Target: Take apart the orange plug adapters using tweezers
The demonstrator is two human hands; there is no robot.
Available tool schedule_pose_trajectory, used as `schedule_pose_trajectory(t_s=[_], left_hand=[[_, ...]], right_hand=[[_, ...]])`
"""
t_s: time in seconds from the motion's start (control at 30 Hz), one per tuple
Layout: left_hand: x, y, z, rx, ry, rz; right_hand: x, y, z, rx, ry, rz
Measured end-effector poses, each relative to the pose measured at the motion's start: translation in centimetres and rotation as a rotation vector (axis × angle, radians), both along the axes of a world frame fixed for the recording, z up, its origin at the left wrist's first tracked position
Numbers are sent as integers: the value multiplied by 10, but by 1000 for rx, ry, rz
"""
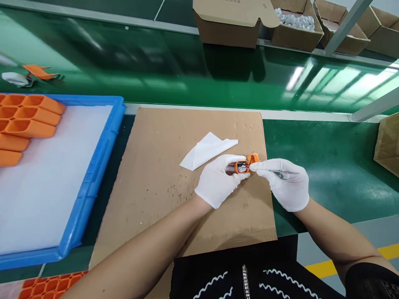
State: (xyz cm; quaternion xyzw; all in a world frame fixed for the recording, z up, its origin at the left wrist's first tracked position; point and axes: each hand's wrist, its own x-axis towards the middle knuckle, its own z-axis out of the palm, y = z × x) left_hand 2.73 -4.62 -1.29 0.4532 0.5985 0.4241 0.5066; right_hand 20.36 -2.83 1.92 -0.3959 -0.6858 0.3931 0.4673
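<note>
My left hand [217, 176], in a white glove, is closed round a small orange plastic housing [241, 167]. Its open end faces right and shows dark and whitish parts inside. A second orange piece [253, 158] sits just beyond that end, close to my right fingertips; whether the two are joined is hard to see. My right hand [288, 182], also gloved in white, pinches metal tweezers [285, 172], with their tips hidden by the fingers at the housing's opening. Behind my left hand lies a folded white cloth [207, 150] on the cardboard sheet [165, 166].
At left, a blue tray [90, 182] lined with white holds several orange housings [34, 116]. An orange piece with a grey-white part [37, 72] lies behind it. Cardboard boxes [229, 31] line the back, one with small white parts [294, 20]. Another box [388, 143] stands far right.
</note>
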Motion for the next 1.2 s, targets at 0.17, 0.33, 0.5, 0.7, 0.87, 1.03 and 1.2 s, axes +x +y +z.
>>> schedule_pose_trajectory(t_s=[0.17, 0.33, 0.5, 0.7, 0.87, 1.03, 1.2], left_hand=[[0, 0, -2, -7, 7, -2], [0, -1, -2, -5, 39, 4], [0, 0, 0, 1, 46, -11], [0, 0, -1, 2, 33, -18], [0, 0, 0, 21, 52, -9], [0, 0, 0, -2, 55, -15], [0, 0, -1, -3, 75, -10]], right_hand=[[1, 1, 2, 36, -35, -10], [1, 1, 3, 46, -53, -50], [0, -1, 2, 165, -82, -33], [0, -2, 3, 147, -110, -28], [0, -2, 4, 86, -101, -6], [-2, -2, 3, -46, -14, -72], [-4, 0, 2, -139, -14, -84]])
